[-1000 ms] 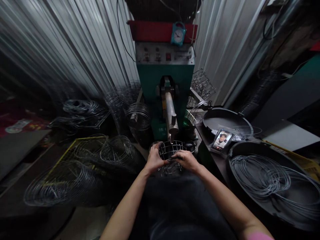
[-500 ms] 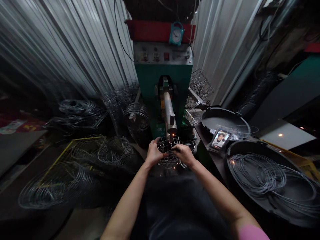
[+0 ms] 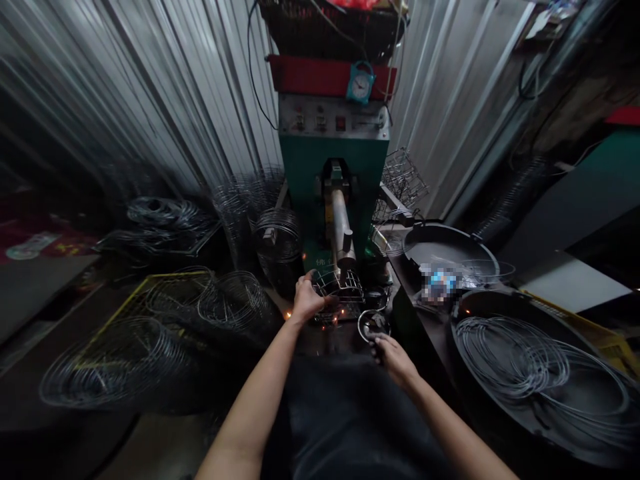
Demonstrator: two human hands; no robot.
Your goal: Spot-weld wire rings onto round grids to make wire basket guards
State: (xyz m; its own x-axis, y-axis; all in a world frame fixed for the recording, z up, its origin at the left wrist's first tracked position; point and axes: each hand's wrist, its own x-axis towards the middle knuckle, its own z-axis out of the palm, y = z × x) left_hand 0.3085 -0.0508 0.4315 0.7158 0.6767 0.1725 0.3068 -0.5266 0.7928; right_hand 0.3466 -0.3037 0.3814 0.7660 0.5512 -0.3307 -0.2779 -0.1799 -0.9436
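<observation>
My left hand grips the left side of a small round wire basket. The basket sits below the tip of the spot welder's arm, which partly hides its far side. Orange sparks fly around it. Lower and to the right, my right hand is closed, thumb and fingers pinching the near edge of a metal wire ring. That ring is apart from the basket, close to its right side. Dark smudges cover my right fingertips.
A green welding machine with a blue clock stands ahead. Wire ring stacks and a yellow-edged crate are on the left. On the right are a large black pan holding wire hoops and a smaller pan.
My right hand has left the basket and moved down and right, now with the wire ring. My left hand stays on the basket. Sparks have spread, and the view has shifted slightly.
</observation>
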